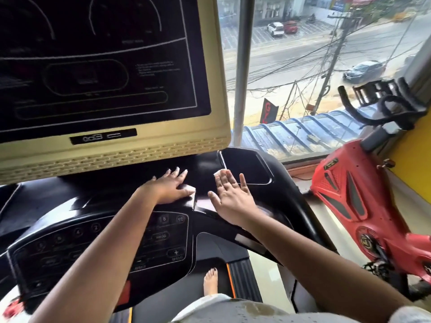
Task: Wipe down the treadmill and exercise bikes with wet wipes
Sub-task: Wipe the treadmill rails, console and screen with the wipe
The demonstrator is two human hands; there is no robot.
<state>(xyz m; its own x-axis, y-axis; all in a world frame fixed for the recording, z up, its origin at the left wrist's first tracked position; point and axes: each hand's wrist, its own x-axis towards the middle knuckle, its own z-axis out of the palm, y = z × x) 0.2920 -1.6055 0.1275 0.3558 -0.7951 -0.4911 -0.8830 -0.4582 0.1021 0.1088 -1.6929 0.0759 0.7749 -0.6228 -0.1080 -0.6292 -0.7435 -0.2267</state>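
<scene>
A: So, where are the hands?
B: Flat, fingers straight: left hand (168, 188) and right hand (233, 199) on the glossy black console (247, 166) of the treadmill (163, 145), each pressing a white wipe (189, 189).
A: And the room?
B: At right, a red exercise bike (349, 194) beside a street-facing window (303, 54).

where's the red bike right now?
Head view, far right: the red bike stands beside the treadmill, below the window and against the yellow wall.

Wet wipe (190, 189) mostly under left hand (171, 186).
</scene>
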